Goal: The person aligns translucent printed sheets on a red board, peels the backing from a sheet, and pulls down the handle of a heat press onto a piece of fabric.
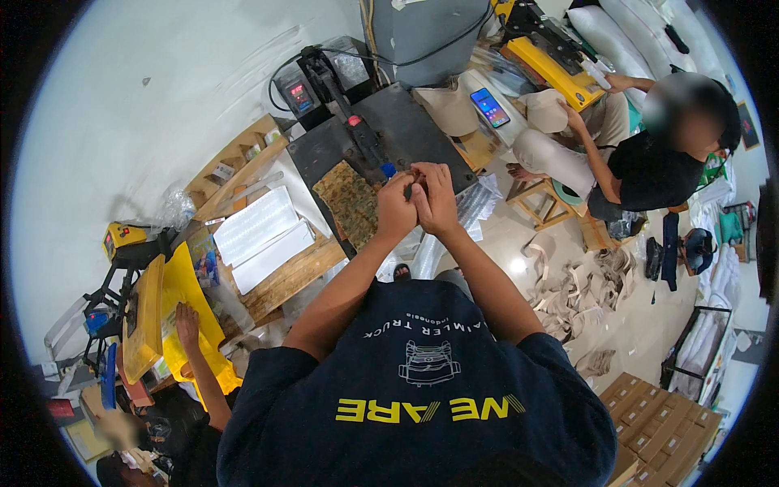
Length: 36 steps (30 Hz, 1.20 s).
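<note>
My left hand (397,206) and my right hand (435,200) are together over the front of a dark metal press table (316,150), both closed around a small dark thing that my fingers mostly hide. Just behind them is the blue tip (388,170) of a black press arm (363,134) with a red part. A stained, mottled pad (344,201) lies left of my hands on the dark surface.
Wooden bench (284,288) with papers (256,227) at left; co-worker's hand (187,325) on yellow fabric (182,276). Another co-worker (653,162) at right holds a beige cap (544,109) by a yellow press (552,77). Phone (488,107), wooden stool (535,207), beige scraps (584,288), cartons (665,422).
</note>
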Motion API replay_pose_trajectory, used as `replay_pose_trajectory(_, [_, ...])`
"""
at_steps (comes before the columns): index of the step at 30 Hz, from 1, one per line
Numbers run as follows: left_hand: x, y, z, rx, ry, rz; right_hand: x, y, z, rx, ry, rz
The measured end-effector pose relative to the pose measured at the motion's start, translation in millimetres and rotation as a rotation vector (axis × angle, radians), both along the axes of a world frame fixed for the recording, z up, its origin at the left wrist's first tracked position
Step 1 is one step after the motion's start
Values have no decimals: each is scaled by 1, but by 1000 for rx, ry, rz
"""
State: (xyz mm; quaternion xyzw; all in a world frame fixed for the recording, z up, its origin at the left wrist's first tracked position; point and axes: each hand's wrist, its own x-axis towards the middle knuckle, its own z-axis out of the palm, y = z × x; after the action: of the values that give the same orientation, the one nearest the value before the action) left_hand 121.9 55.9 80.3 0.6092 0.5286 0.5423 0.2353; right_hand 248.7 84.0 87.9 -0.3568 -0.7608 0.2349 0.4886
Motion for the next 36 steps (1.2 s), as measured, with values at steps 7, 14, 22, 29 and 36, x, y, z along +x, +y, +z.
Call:
replay_pose_trajectory(7, [-49, 14, 2, 108, -54, 300, -11, -3, 0, 185, -238, -101])
replay_pose_trajectory(14, [-77, -4, -58, -286, 869, 500, -8, -1, -6, 200, -356, -87])
replay_pose_trajectory(22, [-77, -12, -60, -294, 845, 433, -9, 1, -11, 216, -359, -57])
replay_pose_trajectory(29, [-71, -14, -53, -285, 840, 444, -8, 1, -10, 214, -372, -61])
replay_pose_trajectory(36, [-72, -15, -46, -289, 832, 478, -9, -1, -8, 272, -416, -27])
